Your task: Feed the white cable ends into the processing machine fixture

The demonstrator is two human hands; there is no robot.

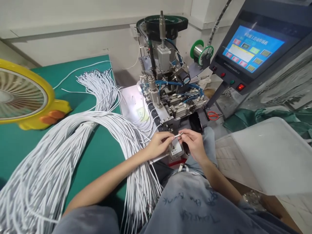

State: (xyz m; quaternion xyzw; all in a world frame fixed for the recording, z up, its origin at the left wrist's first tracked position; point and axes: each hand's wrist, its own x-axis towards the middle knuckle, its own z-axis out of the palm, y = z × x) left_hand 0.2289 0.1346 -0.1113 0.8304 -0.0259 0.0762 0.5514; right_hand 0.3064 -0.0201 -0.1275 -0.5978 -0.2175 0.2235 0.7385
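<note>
My left hand and my right hand meet in front of the machine, fingertips pinched close together. Between them runs the end of a white cable, gripped by both hands. Its tip by my right fingers looks thin and dark, too small to make out. Under the hands is a metal block with a white label. A large bundle of white cables drapes over the green table and hangs down beside my left forearm.
A yellow fan stands on the green table at left. A control screen, a solder wire spool, red-handled scissors and a white plastic bin are at right. A dark phone lies by the machine.
</note>
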